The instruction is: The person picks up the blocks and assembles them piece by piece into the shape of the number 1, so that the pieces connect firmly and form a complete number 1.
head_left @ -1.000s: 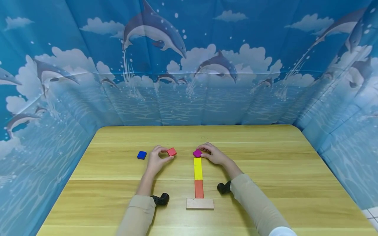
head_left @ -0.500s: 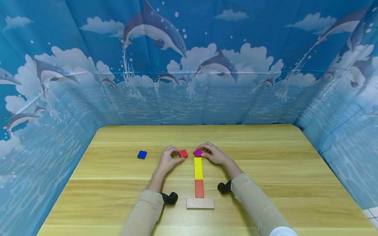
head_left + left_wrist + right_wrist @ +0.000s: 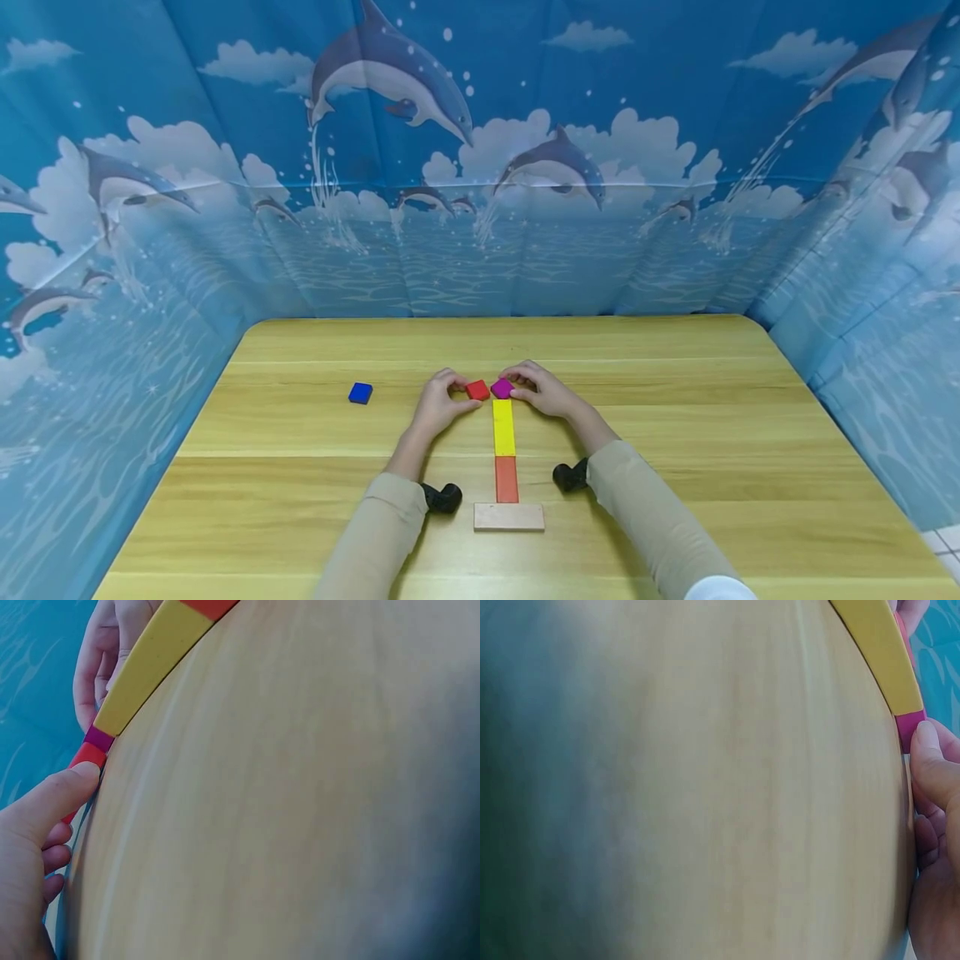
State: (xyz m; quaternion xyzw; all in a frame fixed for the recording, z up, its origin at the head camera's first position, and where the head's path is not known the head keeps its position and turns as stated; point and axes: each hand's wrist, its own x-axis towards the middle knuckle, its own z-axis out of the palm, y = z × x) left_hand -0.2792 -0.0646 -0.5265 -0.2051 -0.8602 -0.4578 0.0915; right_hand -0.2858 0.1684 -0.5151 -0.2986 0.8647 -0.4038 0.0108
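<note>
Between thumb and fingers, my left hand (image 3: 438, 403) pinches a red block (image 3: 477, 390), its thumb on the near side in the left wrist view. Just to the right, a purple block (image 3: 502, 388) is pinched by my right hand (image 3: 547, 393); in the right wrist view that thumb presses on the purple block (image 3: 909, 729). The purple block sits at the far end of a long yellow block (image 3: 503, 427). Below the yellow one follow an orange-red block (image 3: 507, 479) and a plain wooden block (image 3: 508, 517) laid crosswise, forming a line toward the person.
A blue block (image 3: 361, 393) lies alone to the left on the wooden table (image 3: 675, 375). A dolphin-print curtain (image 3: 450, 250) hangs behind and along the sides of the table. Black wrist devices sit near both sleeves.
My left hand has carried the red block to the right, from well apart to close beside the purple block. The right hand stays where it was, still pinching the purple block.
</note>
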